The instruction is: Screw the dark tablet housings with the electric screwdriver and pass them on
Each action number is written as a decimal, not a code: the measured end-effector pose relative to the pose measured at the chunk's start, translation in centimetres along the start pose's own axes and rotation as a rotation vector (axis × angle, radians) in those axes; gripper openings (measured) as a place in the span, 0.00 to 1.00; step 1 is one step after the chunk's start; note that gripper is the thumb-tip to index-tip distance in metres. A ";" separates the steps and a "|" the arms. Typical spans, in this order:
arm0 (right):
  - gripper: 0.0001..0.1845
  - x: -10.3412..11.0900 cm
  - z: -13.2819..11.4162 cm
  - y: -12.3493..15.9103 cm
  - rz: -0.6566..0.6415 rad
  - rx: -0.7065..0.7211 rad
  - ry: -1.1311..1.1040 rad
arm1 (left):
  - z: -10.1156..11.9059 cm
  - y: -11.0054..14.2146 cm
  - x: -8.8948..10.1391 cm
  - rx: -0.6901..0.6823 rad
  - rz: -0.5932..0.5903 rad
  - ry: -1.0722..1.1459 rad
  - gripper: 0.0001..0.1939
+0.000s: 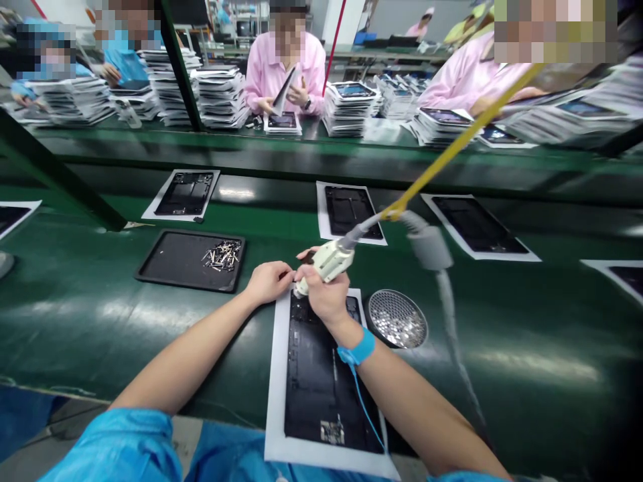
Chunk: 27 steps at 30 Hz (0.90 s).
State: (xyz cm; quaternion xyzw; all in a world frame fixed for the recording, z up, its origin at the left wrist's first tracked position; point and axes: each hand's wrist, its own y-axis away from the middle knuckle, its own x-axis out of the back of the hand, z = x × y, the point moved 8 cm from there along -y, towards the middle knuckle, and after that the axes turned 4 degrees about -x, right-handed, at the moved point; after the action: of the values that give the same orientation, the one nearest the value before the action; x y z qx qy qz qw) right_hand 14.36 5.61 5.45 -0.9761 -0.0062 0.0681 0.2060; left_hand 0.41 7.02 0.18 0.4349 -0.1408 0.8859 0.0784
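Observation:
My right hand [326,298] is wrapped around a cream electric screwdriver [332,260], which hangs by its cable and points down to the left. A blue wrist strap [358,347] with a thin cord circles that wrist. My left hand [270,280] is at the screwdriver's nose, its fingers pinched together; what they hold, if anything, is too small to make out. Below both hands lies an open black tablet housing [314,375] on a white sheet [277,402]. Its upper part, with dark circuit parts, is partly covered by my right hand, and the screwdriver's tip is hidden.
A black tray [171,258] with small metal parts [222,256] lies left. A round perforated screw dish [398,319] sits right. Beyond are more tablet housings [185,194] on sheets. A yellow strap [452,150] and grey cable [447,308] hang right. Co-workers [286,60] sit opposite behind stacks.

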 end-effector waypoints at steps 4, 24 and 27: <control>0.13 5.1 -3.3 -0.6 0.103 0.083 -0.006 | -0.2 0.0 0.1 -0.024 0.013 0.002 0.14; 0.13 17.3 -2.9 0.6 0.366 0.114 0.193 | 4.0 0.8 -2.2 -0.428 -0.141 0.074 0.11; 0.14 17.3 -2.9 0.6 0.370 0.107 0.193 | 4.1 0.8 -2.1 -0.417 -0.110 0.083 0.09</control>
State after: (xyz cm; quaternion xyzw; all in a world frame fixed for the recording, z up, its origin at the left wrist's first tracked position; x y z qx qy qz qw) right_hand 31.91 4.65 5.54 -0.9503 0.1964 0.0111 0.2413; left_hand 4.50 4.91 0.77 0.3797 -0.2935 0.8491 0.2205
